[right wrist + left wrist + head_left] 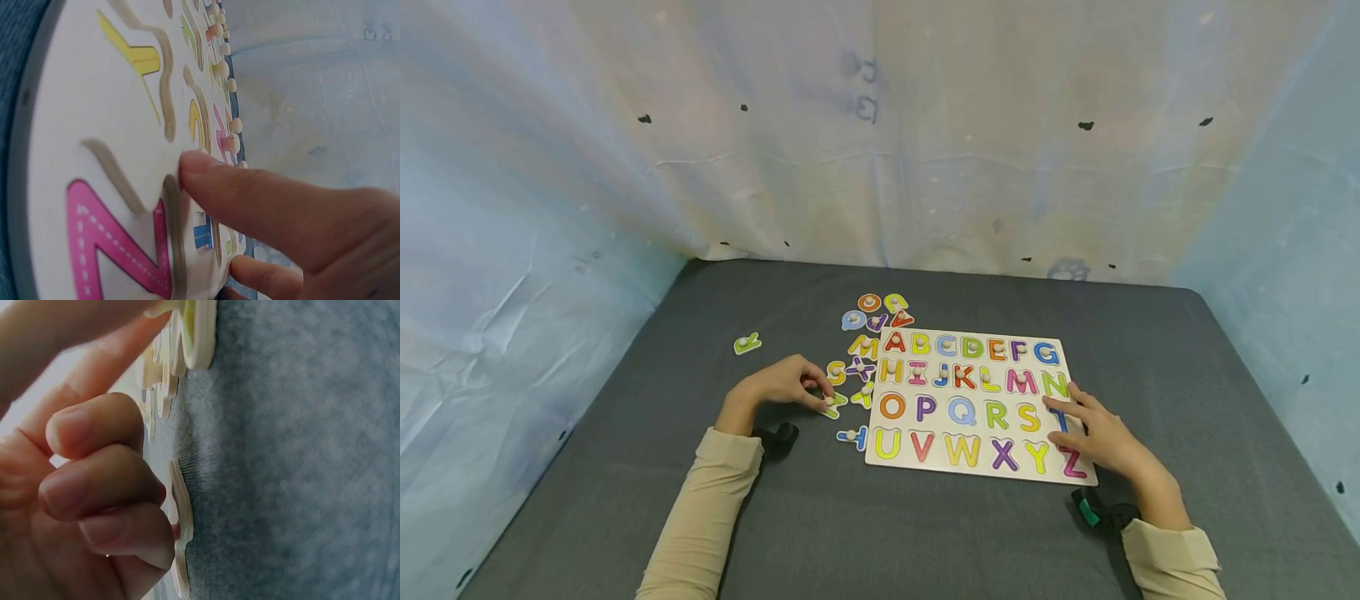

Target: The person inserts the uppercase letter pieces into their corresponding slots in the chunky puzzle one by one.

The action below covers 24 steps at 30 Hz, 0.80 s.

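My left hand (786, 383) pinches a green letter piece (836, 407) with thumb and forefinger, just left of the wooden alphabet board (942, 425). In the left wrist view that piece (201, 337) shows at the top edge, partly behind the fingers, and the other fingers are curled in. On the board's right side rests my right hand (1101, 429), its fingers extended near the blue T slot and the magenta Z slot (81, 231). Knobbed letters fill the two upper rows from A through M; the lower slots show printed letters.
Loose knobbed letters lie along the board's left edge, among them a blue T (853, 437), a yellow Y (863, 395), a purple X (861, 368) and an orange O (869, 302). A green R (747, 343) lies apart at left. Pale sheeting (925, 192) stands behind the grey table (970, 533).
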Available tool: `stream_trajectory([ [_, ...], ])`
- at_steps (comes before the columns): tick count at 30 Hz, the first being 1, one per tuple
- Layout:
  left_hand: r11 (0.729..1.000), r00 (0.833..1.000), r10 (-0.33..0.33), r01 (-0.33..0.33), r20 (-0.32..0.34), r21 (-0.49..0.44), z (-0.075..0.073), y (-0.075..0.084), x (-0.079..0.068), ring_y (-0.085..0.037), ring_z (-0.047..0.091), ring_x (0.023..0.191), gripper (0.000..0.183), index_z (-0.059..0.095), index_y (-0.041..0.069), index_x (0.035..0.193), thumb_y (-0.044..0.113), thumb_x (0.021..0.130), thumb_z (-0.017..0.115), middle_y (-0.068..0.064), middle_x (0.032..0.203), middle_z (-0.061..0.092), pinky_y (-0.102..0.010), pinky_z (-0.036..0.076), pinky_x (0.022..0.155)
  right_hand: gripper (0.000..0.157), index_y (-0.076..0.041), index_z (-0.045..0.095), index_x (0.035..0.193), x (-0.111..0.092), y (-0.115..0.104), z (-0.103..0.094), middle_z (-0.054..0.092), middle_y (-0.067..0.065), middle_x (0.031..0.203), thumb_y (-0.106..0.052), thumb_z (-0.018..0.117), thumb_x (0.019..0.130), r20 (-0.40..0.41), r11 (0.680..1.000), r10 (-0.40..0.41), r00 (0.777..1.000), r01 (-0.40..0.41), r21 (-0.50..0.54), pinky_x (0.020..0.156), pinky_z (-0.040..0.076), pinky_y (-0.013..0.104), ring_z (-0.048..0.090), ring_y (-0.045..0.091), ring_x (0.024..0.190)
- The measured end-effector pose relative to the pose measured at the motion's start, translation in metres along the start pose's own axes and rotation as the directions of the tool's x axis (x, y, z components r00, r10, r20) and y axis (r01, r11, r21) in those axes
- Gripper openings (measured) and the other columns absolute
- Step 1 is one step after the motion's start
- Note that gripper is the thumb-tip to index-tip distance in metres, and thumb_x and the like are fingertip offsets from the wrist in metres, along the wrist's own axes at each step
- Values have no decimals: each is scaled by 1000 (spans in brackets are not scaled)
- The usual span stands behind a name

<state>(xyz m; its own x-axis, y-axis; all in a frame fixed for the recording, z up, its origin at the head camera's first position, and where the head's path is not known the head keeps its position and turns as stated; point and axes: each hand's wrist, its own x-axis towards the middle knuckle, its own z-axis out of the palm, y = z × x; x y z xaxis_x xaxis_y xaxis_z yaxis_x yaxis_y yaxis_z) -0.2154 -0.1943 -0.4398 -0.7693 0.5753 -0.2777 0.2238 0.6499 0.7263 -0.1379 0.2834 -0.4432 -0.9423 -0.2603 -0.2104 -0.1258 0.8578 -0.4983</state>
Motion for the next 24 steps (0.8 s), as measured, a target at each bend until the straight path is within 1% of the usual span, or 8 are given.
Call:
stream_trajectory([
  [4, 1000, 1000, 22, -22, 17, -13, 0, -2, 0, -4, 33, 59, 17, 76, 3, 97, 12, 82, 74, 7, 66, 44, -19, 29, 57, 69, -4, 48, 140, 0, -1, -1, 20, 38, 151, -32, 72, 82, 3, 1000, 6, 1000, -6, -5, 100, 16, 79, 20, 62, 135],
  [11, 999, 999, 32, -31, 40, -27, 0, -1, 1, -5, 36, 61, 18, 76, 3, 99, 12, 83, 73, 7, 71, 51, -19, 31, 58, 68, -3, 48, 140, 0, -2, -1, 19, 38, 151, -32, 72, 83, 7, 1000, 16, 1000, -16, -11, 100, 17, 78, 20, 62, 134],
  [13, 999, 999, 27, -26, 37, -20, 0, 0, 1, -5, 35, 60, 17, 76, 3, 98, 11, 83, 73, 7, 68, 47, -20, 31, 57, 68, -3, 48, 140, 0, -2, -1, 19, 38, 151, -32, 72, 83, 7, 1000, 14, 1000, -14, -7, 101, 16, 78, 20, 61, 135],
  [17, 1000, 1000, -8, 8, 5, 6, 0, 2, 0, -7, 35, 59, 14, 75, 5, 92, 13, 81, 75, 6, 65, 43, -20, 31, 58, 69, -4, 48, 140, 1, -1, -1, 20, 38, 151, -33, 72, 82, 7, 1000, 12, 1000, -12, -10, 100, 17, 78, 20, 61, 135],
  [19, 1000, 1000, -16, 16, -8, 14, 0, 2, 0, -7, 36, 60, 13, 75, 5, 89, 15, 80, 76, 7, 64, 42, -21, 31, 59, 69, -4, 48, 140, 0, -1, -1, 20, 38, 151, -34, 72, 82, 8, 1000, 13, 1000, -13, -14, 100, 18, 78, 20, 61, 135],
  [24, 1000, 1000, -10, 10, -8, 9, 0, 1, 0, -5, 34, 60, 15, 75, 6, 93, 13, 80, 76, 7, 66, 43, -19, 29, 58, 69, -4, 48, 140, 0, -1, -1, 20, 38, 151, -33, 72, 82, 5, 1000, 16, 1000, -15, -18, 100, 17, 79, 20, 61, 135],
])
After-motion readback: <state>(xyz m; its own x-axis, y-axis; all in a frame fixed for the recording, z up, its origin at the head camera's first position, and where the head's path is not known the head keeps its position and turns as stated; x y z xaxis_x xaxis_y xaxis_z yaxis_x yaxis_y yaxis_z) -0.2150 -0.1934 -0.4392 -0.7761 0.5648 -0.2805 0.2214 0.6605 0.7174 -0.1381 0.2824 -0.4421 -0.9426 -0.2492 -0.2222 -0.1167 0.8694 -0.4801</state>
